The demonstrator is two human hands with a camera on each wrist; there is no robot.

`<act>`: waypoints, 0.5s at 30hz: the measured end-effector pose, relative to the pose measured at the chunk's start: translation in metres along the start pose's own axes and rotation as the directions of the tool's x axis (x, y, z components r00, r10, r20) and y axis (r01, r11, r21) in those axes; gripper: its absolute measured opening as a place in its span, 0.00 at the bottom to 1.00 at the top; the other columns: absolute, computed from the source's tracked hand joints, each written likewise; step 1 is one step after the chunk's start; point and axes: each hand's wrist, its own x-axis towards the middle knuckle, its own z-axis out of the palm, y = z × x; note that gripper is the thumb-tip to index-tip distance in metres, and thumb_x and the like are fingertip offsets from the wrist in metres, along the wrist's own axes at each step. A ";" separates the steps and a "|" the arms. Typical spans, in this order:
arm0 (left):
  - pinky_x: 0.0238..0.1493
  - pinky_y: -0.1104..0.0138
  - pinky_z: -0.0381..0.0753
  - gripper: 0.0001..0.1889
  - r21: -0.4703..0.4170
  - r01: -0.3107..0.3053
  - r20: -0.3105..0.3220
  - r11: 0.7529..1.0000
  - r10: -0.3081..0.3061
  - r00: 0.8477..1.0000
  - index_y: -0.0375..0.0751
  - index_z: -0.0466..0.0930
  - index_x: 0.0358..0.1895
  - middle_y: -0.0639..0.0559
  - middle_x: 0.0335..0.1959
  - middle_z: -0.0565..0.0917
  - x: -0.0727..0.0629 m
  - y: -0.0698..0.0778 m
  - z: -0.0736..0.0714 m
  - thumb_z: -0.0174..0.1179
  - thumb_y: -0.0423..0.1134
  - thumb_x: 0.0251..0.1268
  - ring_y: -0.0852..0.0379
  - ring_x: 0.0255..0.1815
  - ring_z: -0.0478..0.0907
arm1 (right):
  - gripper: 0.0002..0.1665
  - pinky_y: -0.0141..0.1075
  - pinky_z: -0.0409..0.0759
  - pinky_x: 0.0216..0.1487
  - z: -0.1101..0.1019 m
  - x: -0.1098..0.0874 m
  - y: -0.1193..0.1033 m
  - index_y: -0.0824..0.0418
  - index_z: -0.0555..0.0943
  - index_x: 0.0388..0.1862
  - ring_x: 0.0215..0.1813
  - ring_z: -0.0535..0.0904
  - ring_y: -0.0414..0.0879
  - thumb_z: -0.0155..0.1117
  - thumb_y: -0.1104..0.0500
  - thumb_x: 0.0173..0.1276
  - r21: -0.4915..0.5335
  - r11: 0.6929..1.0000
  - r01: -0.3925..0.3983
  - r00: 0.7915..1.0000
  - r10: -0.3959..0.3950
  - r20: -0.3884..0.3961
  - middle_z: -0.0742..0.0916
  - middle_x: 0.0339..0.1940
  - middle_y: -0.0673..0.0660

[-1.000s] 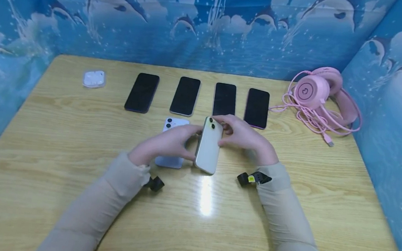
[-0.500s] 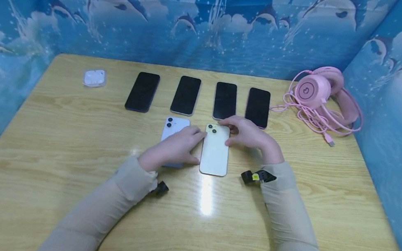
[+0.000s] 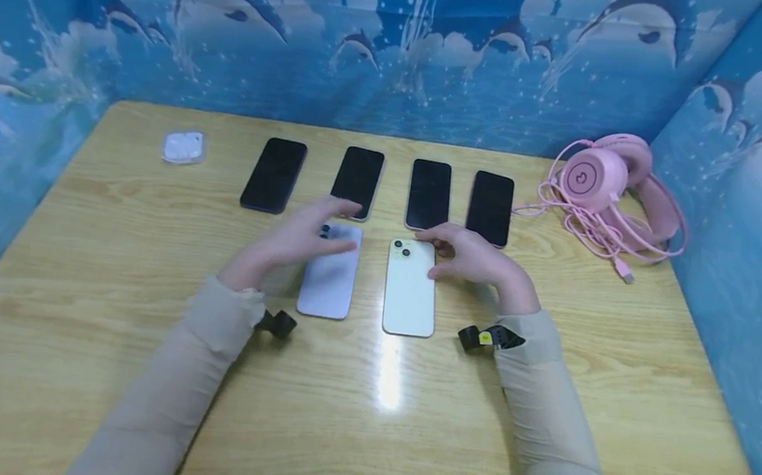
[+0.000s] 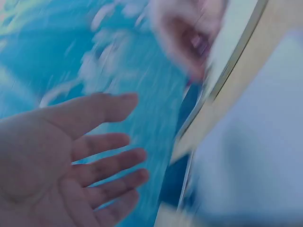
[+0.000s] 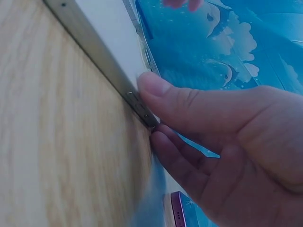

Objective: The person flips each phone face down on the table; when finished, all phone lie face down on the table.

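A pale yellow smartphone (image 3: 411, 292) lies back up on the table, with two camera lenses at its top left. My right hand (image 3: 475, 262) holds its upper right corner. In the right wrist view the thumb (image 5: 156, 87) is on the phone's side edge and the curled fingers (image 5: 182, 158) meet the corner. To the left, a lavender smartphone (image 3: 328, 282) also lies back up. My left hand (image 3: 292, 237) hovers over its upper part, partly covering the camera lenses. In the left wrist view that hand (image 4: 71, 161) has its fingers spread, holding nothing.
Behind them several dark-screened phones lie in a row, from a left one (image 3: 273, 175) to a right one (image 3: 490, 208). Pink headphones (image 3: 596, 176) with a coiled cable sit at the back right. A small clear case with white earphones (image 3: 183, 147) lies at the back left.
The yellow phone was tilted up between both hands and now lies flat, slightly further right. The left hand has let go of it and moved left, over the lavender phone.
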 end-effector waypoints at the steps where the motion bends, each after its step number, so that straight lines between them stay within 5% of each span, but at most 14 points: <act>1: 0.66 0.53 0.63 0.32 -0.033 0.028 -0.056 0.999 -0.030 0.998 0.38 0.64 0.69 0.43 0.64 0.70 -0.002 -0.007 -0.008 0.63 0.43 0.64 0.46 0.66 0.64 | 0.36 0.44 0.74 0.57 0.000 0.000 0.000 0.62 0.72 0.66 0.54 0.72 0.52 0.72 0.63 0.58 0.000 1.000 -0.003 1.000 0.003 0.003 0.77 0.57 0.60; 3: 0.67 0.53 0.62 0.30 -0.092 0.074 -0.172 0.993 -0.089 0.981 0.38 0.64 0.68 0.42 0.64 0.70 -0.006 -0.022 -0.023 0.62 0.41 0.65 0.46 0.66 0.64 | 0.36 0.45 0.74 0.56 0.001 0.000 0.000 0.62 0.72 0.66 0.54 0.72 0.51 0.72 0.63 0.58 0.001 1.000 -0.005 1.000 0.005 0.007 0.77 0.57 0.60; 8: 0.66 0.52 0.63 0.29 -0.179 0.154 -0.390 0.972 -0.213 0.896 0.36 0.64 0.68 0.38 0.64 0.68 -0.014 -0.061 -0.046 0.60 0.39 0.66 0.42 0.65 0.64 | 0.35 0.45 0.74 0.55 0.000 -0.001 -0.002 0.62 0.73 0.65 0.52 0.72 0.51 0.72 0.62 0.58 0.005 1.000 0.000 1.000 0.000 0.006 0.77 0.56 0.60; 12: 0.67 0.54 0.63 0.30 -0.303 0.157 -0.474 0.940 -0.292 0.831 0.34 0.63 0.68 0.38 0.66 0.65 -0.019 -0.086 -0.052 0.61 0.38 0.65 0.42 0.65 0.62 | 0.35 0.44 0.74 0.54 0.000 -0.001 -0.003 0.62 0.73 0.64 0.51 0.72 0.51 0.73 0.63 0.57 -0.001 1.000 0.003 1.000 -0.003 -0.001 0.77 0.56 0.60; 15: 0.68 0.58 0.63 0.31 -0.416 0.138 -0.478 0.899 -0.345 0.808 0.34 0.63 0.69 0.39 0.67 0.65 -0.020 -0.099 -0.051 0.61 0.39 0.65 0.44 0.67 0.62 | 0.35 0.45 0.74 0.55 0.000 -0.001 -0.004 0.62 0.73 0.65 0.52 0.72 0.51 0.73 0.62 0.57 -0.007 1.000 -0.003 1.000 0.003 -0.003 0.77 0.57 0.61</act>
